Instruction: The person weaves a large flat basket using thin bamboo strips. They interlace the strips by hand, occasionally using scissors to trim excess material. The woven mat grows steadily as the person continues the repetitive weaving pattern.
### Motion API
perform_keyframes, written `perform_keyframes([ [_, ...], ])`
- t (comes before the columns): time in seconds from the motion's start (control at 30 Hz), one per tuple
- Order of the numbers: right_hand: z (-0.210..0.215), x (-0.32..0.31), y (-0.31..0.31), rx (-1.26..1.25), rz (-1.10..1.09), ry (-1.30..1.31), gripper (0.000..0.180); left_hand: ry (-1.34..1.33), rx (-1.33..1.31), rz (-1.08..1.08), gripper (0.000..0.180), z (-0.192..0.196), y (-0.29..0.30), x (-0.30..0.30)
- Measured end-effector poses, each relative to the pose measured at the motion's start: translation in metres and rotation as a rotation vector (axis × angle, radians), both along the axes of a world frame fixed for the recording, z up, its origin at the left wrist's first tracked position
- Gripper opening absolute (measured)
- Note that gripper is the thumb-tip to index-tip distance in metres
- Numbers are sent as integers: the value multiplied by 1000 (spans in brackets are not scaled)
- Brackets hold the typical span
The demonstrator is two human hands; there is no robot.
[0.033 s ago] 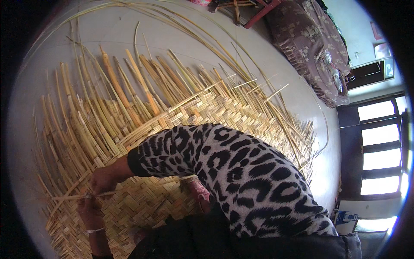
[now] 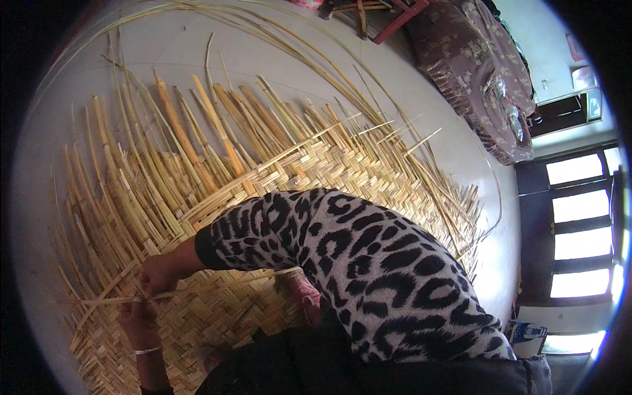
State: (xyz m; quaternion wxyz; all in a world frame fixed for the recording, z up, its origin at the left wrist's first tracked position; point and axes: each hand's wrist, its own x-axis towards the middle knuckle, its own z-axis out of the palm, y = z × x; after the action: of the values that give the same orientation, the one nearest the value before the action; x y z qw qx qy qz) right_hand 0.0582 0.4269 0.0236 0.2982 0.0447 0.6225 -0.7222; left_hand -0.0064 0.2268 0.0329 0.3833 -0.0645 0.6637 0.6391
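Observation:
A woven mat of split reed strips (image 2: 217,316) lies beneath my arms, its loose strip ends fanning out along the far side. My right hand (image 2: 160,271), at the end of a leopard-print sleeve, reaches across to the mat's left part and pinches a long thin reed strip (image 2: 224,284). Just below it my left hand (image 2: 138,317), with a pale bangle at the wrist, has its fingers closed around the same strip. The two hands nearly touch. Exact fingertip positions are hard to make out. The strip lies across the weave and sticks out past the left edge.
Long loose reeds (image 2: 276,41) curve over the grey floor beyond the mat. A bed or seat with a patterned brown cover (image 2: 471,72) stands at the far right, beside red wooden legs (image 2: 401,21). Barred windows (image 2: 579,243) are on the right. A foot in pink patterned cloth (image 2: 303,289) rests on the mat.

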Motion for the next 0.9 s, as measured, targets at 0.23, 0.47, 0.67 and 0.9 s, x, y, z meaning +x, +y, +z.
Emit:
perform_keyframes([
  [0.23,-32,-7,-16,540,266,340,30,-86,-24,-17,16,-3,-4,14],
  [0.47,-94,-10,4,894,439,1207,28,445,-182,-94,24,-12,1,-6],
  [0.67,-43,7,73,667,82,378,38,319,-265,9,29,-34,-30,-56],
  [0.9,-14,16,126,1011,12,255,34,263,-123,314,31,-27,-25,-91],
])
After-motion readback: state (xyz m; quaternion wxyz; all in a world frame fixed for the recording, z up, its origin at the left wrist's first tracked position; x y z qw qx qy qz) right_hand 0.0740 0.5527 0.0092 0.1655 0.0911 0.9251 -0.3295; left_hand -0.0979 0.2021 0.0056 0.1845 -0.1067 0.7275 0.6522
